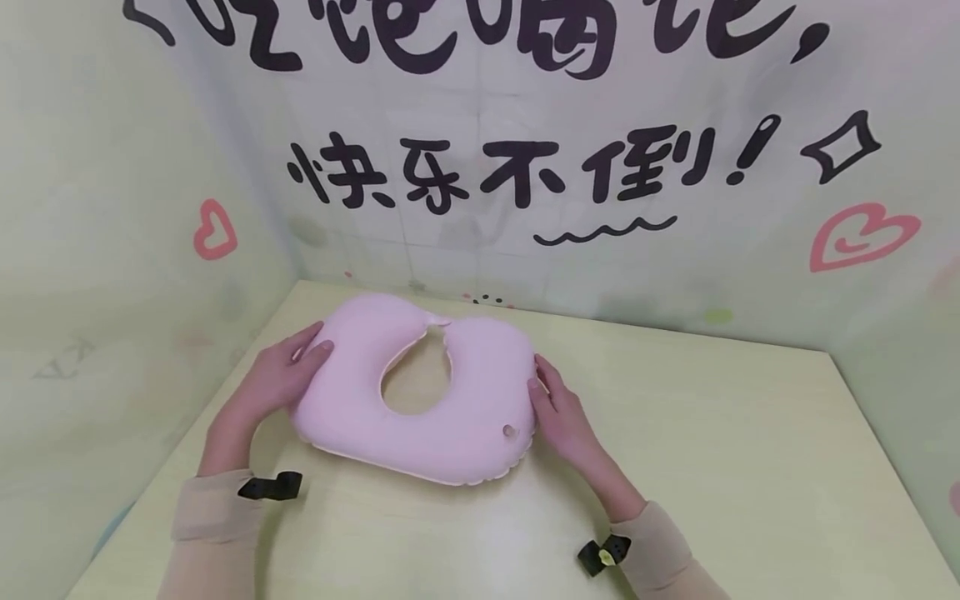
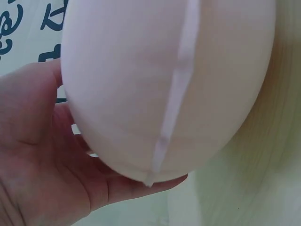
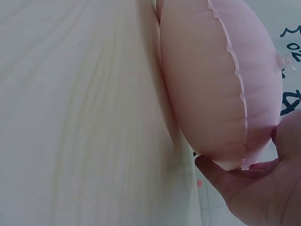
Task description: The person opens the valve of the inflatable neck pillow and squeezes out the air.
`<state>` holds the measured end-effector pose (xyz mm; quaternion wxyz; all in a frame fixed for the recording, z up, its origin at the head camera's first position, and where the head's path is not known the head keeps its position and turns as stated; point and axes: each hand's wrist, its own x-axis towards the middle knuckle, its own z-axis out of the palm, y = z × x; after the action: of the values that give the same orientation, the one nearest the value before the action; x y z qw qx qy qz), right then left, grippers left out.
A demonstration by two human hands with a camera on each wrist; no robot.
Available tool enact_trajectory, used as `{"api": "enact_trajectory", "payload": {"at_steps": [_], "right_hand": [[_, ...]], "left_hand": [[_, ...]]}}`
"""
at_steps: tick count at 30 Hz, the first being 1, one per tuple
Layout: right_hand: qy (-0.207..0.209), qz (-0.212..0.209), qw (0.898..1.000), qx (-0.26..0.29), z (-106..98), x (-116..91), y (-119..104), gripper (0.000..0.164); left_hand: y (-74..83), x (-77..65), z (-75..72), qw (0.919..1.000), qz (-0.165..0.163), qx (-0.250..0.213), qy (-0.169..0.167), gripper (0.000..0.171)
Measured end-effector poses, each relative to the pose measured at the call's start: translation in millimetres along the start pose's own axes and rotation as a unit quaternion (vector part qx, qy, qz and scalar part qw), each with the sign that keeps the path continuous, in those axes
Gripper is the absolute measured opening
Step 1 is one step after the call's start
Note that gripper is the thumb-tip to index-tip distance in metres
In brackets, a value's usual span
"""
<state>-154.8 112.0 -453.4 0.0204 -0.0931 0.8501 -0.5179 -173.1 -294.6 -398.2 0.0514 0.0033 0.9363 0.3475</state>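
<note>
A pink inflatable neck pillow [image 1: 352, 375], puffed out, is held between both hands over the table. My left hand [image 1: 281, 375] grips its left side, the thumb on the upper face and the other fingers round the edge. On the opposite side, my right hand [image 1: 558, 408] holds the right edge, its thumb on top and its fingers reaching beneath. A small clear valve [image 3: 284, 61] sticks out near the pillow's right front corner. In the left wrist view, the pillow's seam [image 2: 176, 89] runs down its bulging side, with the palm and fingers curving about that end.
The pale wooden table [image 1: 712, 450] stretches out under the pillow and to its right. Behind it hangs a light backdrop [image 1: 480, 250] with black writing and pink hearts. Dark straps [image 1: 270, 486] sit at both cuffs.
</note>
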Motion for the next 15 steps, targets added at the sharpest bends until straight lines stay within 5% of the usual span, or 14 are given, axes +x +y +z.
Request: {"api": "enact_trajectory", "payload": {"at_steps": [7,15], "right_hand": [[0.035,0.013,0.999,0.003,-13,0,4,0.050],[0.055,0.027,0.998,-0.014,-31,0,11,0.047]], "left_hand": [[6.8,-6.6,5.1,0.9982,0.038,0.008,-0.045,0.078],[18.2,-13.5,13.0,0.9962,0.042,0.007,-0.076,0.083]]}}
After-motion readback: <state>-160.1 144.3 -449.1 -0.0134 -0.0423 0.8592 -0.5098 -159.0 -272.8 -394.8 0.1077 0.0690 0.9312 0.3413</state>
